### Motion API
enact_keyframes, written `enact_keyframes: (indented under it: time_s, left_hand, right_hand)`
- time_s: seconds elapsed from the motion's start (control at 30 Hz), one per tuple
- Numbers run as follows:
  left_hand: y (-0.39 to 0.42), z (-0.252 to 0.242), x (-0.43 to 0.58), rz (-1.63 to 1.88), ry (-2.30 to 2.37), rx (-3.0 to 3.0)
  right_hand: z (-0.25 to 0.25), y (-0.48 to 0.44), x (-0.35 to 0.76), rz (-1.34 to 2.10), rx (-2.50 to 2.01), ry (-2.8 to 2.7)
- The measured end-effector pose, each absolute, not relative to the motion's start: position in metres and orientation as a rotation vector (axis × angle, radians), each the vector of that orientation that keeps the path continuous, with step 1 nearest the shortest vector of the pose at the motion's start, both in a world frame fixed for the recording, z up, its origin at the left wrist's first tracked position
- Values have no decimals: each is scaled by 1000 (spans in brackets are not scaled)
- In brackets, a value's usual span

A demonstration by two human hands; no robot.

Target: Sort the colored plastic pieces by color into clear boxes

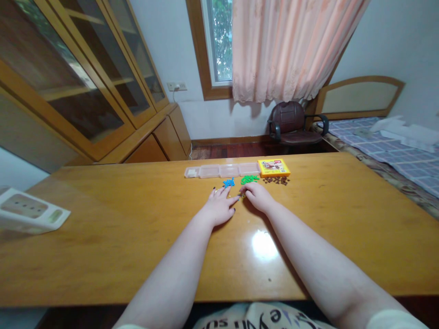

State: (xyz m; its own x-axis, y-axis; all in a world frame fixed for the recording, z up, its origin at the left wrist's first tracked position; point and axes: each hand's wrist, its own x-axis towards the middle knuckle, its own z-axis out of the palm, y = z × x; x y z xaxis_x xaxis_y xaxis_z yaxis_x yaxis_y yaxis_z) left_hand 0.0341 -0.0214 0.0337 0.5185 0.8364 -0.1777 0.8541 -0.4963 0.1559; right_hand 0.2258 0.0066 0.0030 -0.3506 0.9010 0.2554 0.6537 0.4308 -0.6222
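My left hand (pixel 219 208) lies palm down on the table with its fingers spread, the fingertips just short of a pile of small blue pieces (pixel 228 182). Opposite it, my right hand (pixel 259 196) has its fingers curled together over a few tiny dark and yellowish pieces (pixel 241 195); whatever it pinches is too small to make out. Small green pieces (pixel 249 179) are heaped right beyond the right fingers. To their right, small brown pieces (pixel 276 181) are scattered in front of a yellow box (pixel 274 167). A clear compartment case (pixel 209 171) lies behind the blue and green piles.
The wooden table (pixel 137 237) fills the foreground. A white object with a grey panel (pixel 30 210) stands at its left edge. Beyond are a glass-door cabinet (pixel 103 77), a brown office chair (pixel 290 121), a pink curtain (pixel 284 50) and a bed (pixel 380 141).
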Motion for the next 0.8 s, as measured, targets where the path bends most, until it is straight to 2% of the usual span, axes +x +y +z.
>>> enact_keyframes:
  time_s: [0.8]
  left_hand:
    - [-15, 26, 31, -139, 1592, 2531]
  right_hand:
    - [9, 4, 225, 482, -1294, -2243]
